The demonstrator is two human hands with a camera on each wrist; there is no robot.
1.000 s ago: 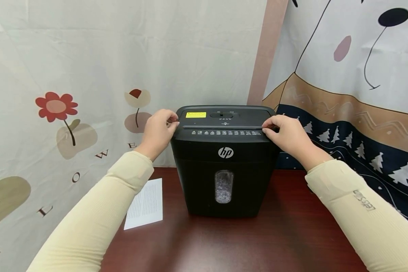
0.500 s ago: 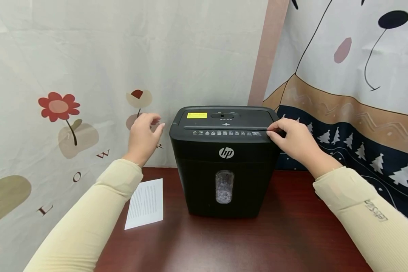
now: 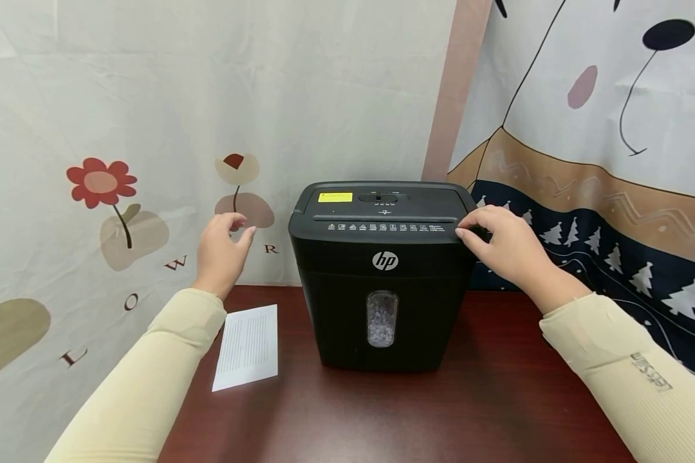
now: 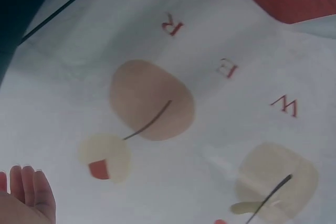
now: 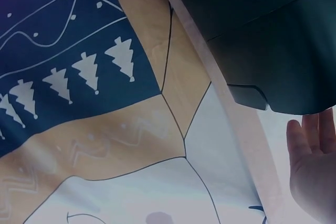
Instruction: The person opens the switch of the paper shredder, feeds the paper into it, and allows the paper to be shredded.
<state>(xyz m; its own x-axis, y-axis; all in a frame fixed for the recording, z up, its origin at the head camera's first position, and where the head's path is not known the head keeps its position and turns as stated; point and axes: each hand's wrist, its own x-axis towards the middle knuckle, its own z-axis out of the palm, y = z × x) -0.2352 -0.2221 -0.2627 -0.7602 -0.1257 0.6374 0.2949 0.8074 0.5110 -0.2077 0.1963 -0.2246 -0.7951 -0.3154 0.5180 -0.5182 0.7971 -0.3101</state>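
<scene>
A black HP paper shredder (image 3: 336,283) stands upright on the table, its small front window (image 3: 381,319) showing shreds inside. My left hand (image 3: 222,254) is in the air left of the shredder, apart from it, fingers loosely bent and holding nothing. In the left wrist view that hand (image 4: 32,198) shows only at the lower left corner. My right hand (image 3: 506,244) is at the shredder's top right edge, thumb and fingertips beside the rim. The right wrist view shows extended fingers (image 5: 311,132) by the shredder's edge; whether they touch it is hard to tell.
A printed sheet of paper (image 3: 248,350) lies on the dark red table (image 3: 382,418), left of the shredder. A white flower-printed curtain (image 3: 324,90) hangs behind, with a bear-and-trees cloth (image 3: 591,193) at the right. A dark cable (image 4: 68,6) shows in the left wrist view.
My left hand has come off the shredder's top left edge and moved left and down. The right hand has shifted slightly right and down along the top right edge. The shredder stays in place.
</scene>
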